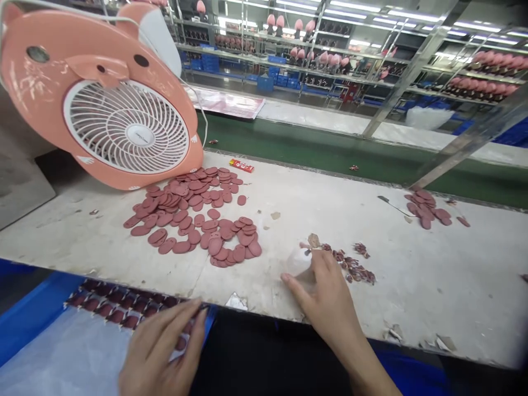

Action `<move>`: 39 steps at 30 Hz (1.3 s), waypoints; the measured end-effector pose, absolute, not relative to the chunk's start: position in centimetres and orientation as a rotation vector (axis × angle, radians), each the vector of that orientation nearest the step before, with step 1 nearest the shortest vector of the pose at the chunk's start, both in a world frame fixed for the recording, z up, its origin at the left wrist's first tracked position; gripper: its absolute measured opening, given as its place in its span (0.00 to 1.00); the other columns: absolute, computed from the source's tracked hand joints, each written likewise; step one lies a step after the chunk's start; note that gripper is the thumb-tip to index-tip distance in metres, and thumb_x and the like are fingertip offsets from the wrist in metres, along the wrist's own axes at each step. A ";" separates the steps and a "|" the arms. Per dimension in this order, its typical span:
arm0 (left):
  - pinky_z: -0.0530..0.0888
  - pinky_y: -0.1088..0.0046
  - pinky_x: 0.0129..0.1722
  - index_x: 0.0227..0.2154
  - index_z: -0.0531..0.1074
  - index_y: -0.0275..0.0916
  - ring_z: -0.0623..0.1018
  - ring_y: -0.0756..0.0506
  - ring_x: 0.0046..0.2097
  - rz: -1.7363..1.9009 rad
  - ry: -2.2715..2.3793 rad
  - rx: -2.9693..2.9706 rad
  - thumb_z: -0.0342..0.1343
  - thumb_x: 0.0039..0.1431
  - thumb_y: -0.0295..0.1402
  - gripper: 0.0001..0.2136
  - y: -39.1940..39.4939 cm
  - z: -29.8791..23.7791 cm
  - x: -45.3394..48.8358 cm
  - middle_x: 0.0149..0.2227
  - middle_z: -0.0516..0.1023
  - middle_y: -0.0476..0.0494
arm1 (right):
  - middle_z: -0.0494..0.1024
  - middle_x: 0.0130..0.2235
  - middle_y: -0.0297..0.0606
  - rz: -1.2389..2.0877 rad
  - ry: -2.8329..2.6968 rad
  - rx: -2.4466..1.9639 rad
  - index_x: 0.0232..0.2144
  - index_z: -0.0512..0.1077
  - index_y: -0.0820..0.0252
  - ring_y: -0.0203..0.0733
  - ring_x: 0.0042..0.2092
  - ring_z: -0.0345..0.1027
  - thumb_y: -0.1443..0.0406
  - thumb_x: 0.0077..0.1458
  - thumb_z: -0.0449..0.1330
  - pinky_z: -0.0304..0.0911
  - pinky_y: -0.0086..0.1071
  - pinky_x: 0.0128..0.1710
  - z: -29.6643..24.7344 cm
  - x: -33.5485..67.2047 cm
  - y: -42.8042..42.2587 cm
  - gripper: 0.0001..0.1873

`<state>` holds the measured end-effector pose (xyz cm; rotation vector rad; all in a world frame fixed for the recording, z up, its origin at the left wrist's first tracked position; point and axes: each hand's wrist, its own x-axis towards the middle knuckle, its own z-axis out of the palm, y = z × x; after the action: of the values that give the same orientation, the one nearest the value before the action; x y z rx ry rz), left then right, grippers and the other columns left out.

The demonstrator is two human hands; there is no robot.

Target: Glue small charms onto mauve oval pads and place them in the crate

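Toward 7 o'clock, below the edge of the desk (412,275), left hand (160,352) curls over a blue tray (41,297) of dark red pieces (115,308), hold unclear. At 5 o'clock, right hand (325,291), fingers half-open, curves around a translucent lump (297,261), grip unclear, beside reddish scraps (352,264). Oval pads (185,220) heap at 10 o'clock.

- The right hand (325,291) is held over the bench (416,286), just in from its front edge, with the fingers pointed away from the body.
- The right thumb (292,283) is spread out to the left.
- The bare right forearm (363,357) is angled down toward the lower right.
- The left hand (160,349) is kept below the front edge, with the fingers (192,316) bunched and curled.
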<state>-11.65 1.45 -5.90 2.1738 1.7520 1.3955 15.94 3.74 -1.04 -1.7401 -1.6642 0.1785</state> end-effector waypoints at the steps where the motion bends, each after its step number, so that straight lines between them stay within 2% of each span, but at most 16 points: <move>1: 0.71 0.59 0.47 0.46 0.76 0.43 0.77 0.40 0.40 1.399 1.645 2.385 0.65 0.51 0.24 0.18 2.7 -4.7 -9.9 0.40 0.80 0.41 | 0.72 0.45 0.44 0.225 -1.662 -1.729 0.50 0.67 0.57 0.54 0.47 0.66 0.57 0.59 0.61 0.65 0.48 0.45 -1.0 15.8 4.0 0.19; 4: 0.71 0.57 0.46 0.49 0.75 0.35 0.75 0.35 0.46 1.116 1.714 2.644 0.63 0.55 0.32 0.18 6.4 -2.0 -5.9 0.45 0.79 0.34 | 0.74 0.42 0.41 0.362 -1.614 -1.688 0.45 0.68 0.57 0.50 0.43 0.68 0.58 0.61 0.58 0.65 0.44 0.42 -0.8 15.7 3.8 0.13; 7: 0.70 0.54 0.41 0.46 0.77 0.37 0.74 0.31 0.46 0.851 1.910 2.646 0.60 0.57 0.38 0.16 8.3 -0.8 -4.5 0.47 0.79 0.34 | 0.75 0.39 0.38 0.468 -1.538 -1.641 0.44 0.69 0.56 0.48 0.39 0.69 0.57 0.60 0.59 0.64 0.41 0.39 -0.6 16.4 2.5 0.12; 11: 0.68 0.56 0.40 0.41 0.80 0.42 0.74 0.34 0.44 0.897 1.919 2.661 0.58 0.60 0.34 0.09 8.2 -0.8 -4.8 0.44 0.81 0.41 | 0.74 0.40 0.38 0.581 -1.437 -1.521 0.43 0.69 0.54 0.47 0.41 0.69 0.59 0.59 0.60 0.63 0.38 0.40 -1.0 17.2 0.8 0.11; 13: 0.67 0.57 0.40 0.42 0.79 0.44 0.74 0.36 0.43 1.031 1.836 2.670 0.59 0.60 0.31 0.09 7.5 -0.8 -5.0 0.42 0.81 0.42 | 0.73 0.41 0.38 0.660 -1.380 -1.418 0.43 0.67 0.53 0.45 0.41 0.69 0.58 0.60 0.57 0.65 0.37 0.38 -1.1 17.0 0.5 0.10; 15: 0.68 0.60 0.41 0.44 0.78 0.44 0.73 0.40 0.42 1.196 1.581 2.606 0.59 0.59 0.26 0.11 6.4 -0.6 -4.9 0.40 0.80 0.43 | 0.71 0.37 0.35 0.755 -1.338 -1.311 0.41 0.64 0.52 0.42 0.36 0.69 0.58 0.60 0.56 0.67 0.33 0.33 -0.9 16.3 0.5 0.09; 18: 0.71 0.69 0.40 0.44 0.77 0.45 0.74 0.45 0.40 1.280 1.135 2.275 0.57 0.60 0.23 0.13 4.5 -0.4 -4.2 0.38 0.76 0.45 | 0.70 0.35 0.32 0.875 -1.323 -1.182 0.38 0.60 0.51 0.36 0.29 0.67 0.59 0.58 0.60 0.68 0.29 0.27 -0.3 15.0 0.4 0.12; 22: 0.73 0.76 0.37 0.40 0.79 0.47 0.77 0.48 0.38 1.223 0.962 1.788 0.57 0.60 0.27 0.10 2.0 -0.6 -2.7 0.36 0.76 0.47 | 0.74 0.35 0.33 0.854 -1.358 -1.094 0.37 0.61 0.52 0.37 0.31 0.72 0.65 0.58 0.61 0.73 0.30 0.31 0.3 13.7 -0.2 0.10; 25: 0.74 0.76 0.32 0.37 0.81 0.46 0.77 0.48 0.33 1.114 1.017 1.139 0.64 0.55 0.36 0.07 0.5 -0.6 -1.2 0.32 0.79 0.47 | 0.75 0.33 0.33 0.639 -1.399 -1.077 0.36 0.62 0.53 0.37 0.32 0.74 0.72 0.57 0.59 0.74 0.29 0.32 -0.2 13.4 -0.6 0.11; 28: 0.73 0.77 0.27 0.36 0.81 0.40 0.76 0.49 0.29 0.977 0.970 0.513 0.69 0.46 0.43 0.15 -0.3 -0.1 0.2 0.30 0.80 0.45 | 0.78 0.33 0.35 0.362 -1.522 -1.004 0.33 0.66 0.54 0.38 0.30 0.74 0.75 0.54 0.60 0.73 0.29 0.30 -1.0 13.4 -0.6 0.11; 30: 0.73 0.77 0.29 0.34 0.81 0.38 0.76 0.50 0.29 0.932 0.945 0.289 0.71 0.44 0.41 0.16 -0.4 0.5 0.7 0.29 0.79 0.45 | 0.80 0.35 0.37 0.246 -1.614 -0.957 0.32 0.69 0.55 0.39 0.31 0.74 0.76 0.54 0.60 0.73 0.30 0.31 -1.4 13.4 -0.7 0.10; 32: 0.73 0.78 0.30 0.32 0.81 0.38 0.77 0.49 0.31 0.934 0.965 0.202 0.72 0.43 0.39 0.15 -0.3 0.9 0.7 0.30 0.80 0.44 | 0.81 0.36 0.40 0.199 -1.654 -0.966 0.35 0.70 0.56 0.42 0.33 0.76 0.73 0.55 0.62 0.73 0.32 0.33 -1.4 13.7 -1.0 0.09; 34: 0.73 0.79 0.29 0.30 0.81 0.38 0.79 0.47 0.36 0.960 1.020 0.210 0.73 0.41 0.39 0.14 -0.1 1.2 0.2 0.33 0.81 0.43 | 0.78 0.32 0.39 0.209 -1.636 -1.031 0.41 0.68 0.58 0.41 0.29 0.74 0.66 0.56 0.64 0.72 0.30 0.27 -1.1 14.4 -1.5 0.11; 36: 0.73 0.81 0.26 0.28 0.81 0.38 0.78 0.47 0.36 0.979 1.060 0.248 0.72 0.41 0.40 0.13 0.0 1.3 -0.4 0.35 0.81 0.44 | 0.74 0.26 0.33 0.339 -1.603 -1.168 0.49 0.63 0.60 0.37 0.21 0.68 0.58 0.60 0.60 0.65 0.26 0.19 -0.2 15.6 -2.1 0.19; 39: 0.72 0.80 0.25 0.32 0.81 0.39 0.76 0.49 0.32 0.992 1.035 0.277 0.70 0.44 0.42 0.14 -0.1 1.1 -1.2 0.32 0.80 0.45 | 0.73 0.28 0.30 0.635 -1.598 -1.481 0.54 0.55 0.56 0.36 0.22 0.67 0.59 0.63 0.54 0.65 0.26 0.21 1.3 17.7 -3.2 0.20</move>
<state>-1.24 -0.05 1.12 0.2773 1.0348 0.9922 17.70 -3.17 1.34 -1.4814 -1.5983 0.6350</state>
